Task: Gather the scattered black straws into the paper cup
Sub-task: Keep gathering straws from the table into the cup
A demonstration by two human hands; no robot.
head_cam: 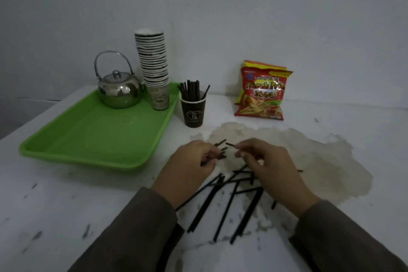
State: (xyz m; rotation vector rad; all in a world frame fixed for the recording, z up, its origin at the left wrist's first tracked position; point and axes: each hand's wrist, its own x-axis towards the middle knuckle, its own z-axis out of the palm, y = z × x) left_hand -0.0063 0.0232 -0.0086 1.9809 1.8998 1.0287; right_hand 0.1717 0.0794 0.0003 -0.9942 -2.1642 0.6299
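**Gathering straws: part done, a pile left**

Pinched in the left hand (194, 159) is a small bundle of black straws (220, 150), its fingers curled round them with the tips showing past the knuckles. One further straw (230, 144) is pinched between the fingertips of the right hand (262, 161) and is held close to the bundle, as if to be added to it.

A good number of straws are already stood upright in the paper cup (193, 110), which sits on the table beyond the hands, just beside the green tray (66, 146). A crossed pile of loose straws (234, 196) is left on the table under and between the wrists, so the task is judged roughly half done.

Open table is seen between the hands and the cup, so a clear path forward is offered. The tray rim lies to the left of that path and the snack bag (261, 93) to the right, near the wall. The kettle (120, 89) and stacked cups (154, 68) stand on the tray, away from it.
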